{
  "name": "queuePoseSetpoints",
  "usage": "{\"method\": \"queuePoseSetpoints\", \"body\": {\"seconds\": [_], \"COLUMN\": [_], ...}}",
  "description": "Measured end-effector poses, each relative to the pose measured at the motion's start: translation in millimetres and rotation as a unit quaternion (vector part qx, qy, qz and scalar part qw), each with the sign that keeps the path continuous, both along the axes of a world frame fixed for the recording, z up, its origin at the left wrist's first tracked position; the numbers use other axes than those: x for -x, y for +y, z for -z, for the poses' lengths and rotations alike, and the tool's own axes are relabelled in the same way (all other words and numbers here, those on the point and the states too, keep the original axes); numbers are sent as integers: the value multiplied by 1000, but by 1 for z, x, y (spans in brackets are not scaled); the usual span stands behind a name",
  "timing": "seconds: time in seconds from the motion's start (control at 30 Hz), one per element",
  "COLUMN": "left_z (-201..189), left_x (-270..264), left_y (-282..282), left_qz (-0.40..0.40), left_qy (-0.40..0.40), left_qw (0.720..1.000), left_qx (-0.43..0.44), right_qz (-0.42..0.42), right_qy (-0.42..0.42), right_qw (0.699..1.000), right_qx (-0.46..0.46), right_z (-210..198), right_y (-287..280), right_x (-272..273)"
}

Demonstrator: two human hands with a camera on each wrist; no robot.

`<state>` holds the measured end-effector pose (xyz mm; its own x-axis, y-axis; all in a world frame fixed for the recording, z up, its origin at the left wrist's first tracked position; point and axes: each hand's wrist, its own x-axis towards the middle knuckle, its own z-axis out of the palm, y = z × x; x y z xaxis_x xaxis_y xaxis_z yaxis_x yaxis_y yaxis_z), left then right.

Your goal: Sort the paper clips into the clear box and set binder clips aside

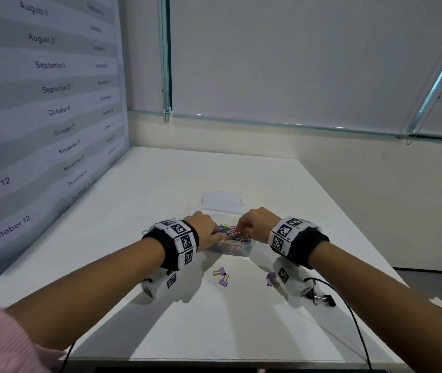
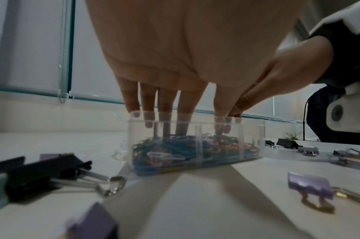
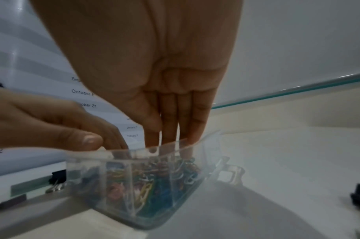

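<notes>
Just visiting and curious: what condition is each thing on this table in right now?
Clear box: open, holding colourful paper clips.
Lid: off, lying behind the box.
Purple binder clips: on the table, outside the box.
Black binder clip: on the table.
Left hand: fingers in the box.
Right hand: fingers in the box.

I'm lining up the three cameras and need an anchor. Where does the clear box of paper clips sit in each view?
Head: clear box at centre, between the left hand and right hand.
Left wrist: clear box at centre, under the fingertips.
Right wrist: clear box at lower centre, tilted.
Shared landmark: the coloured paper clips inside it.
</notes>
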<state>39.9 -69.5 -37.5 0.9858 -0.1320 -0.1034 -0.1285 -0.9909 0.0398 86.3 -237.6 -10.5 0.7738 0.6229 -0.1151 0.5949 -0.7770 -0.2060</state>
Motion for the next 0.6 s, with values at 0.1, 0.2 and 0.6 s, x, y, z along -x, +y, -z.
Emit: {"method": "queuePoseSetpoints", "body": {"seconds": [0.1,0.2,0.6], "left_z": [-1,-3,-13], "left_x": [2,8,31], "left_y": [2,-6,-112], "left_qz": [-6,13,217], "left_qy": [-13,-37,69], "left_qw": [1000,999,972], "left_qx": [-25,14,55], "right_qz": [-6,-1,40], "right_qy": [33,24,95], "right_qw": [999,999,993], "right_qx": [-7,-45,58], "right_z": [-4,-11,-7], "right_y": [-4,-22,-108], "right_x": [2,3,32]}}
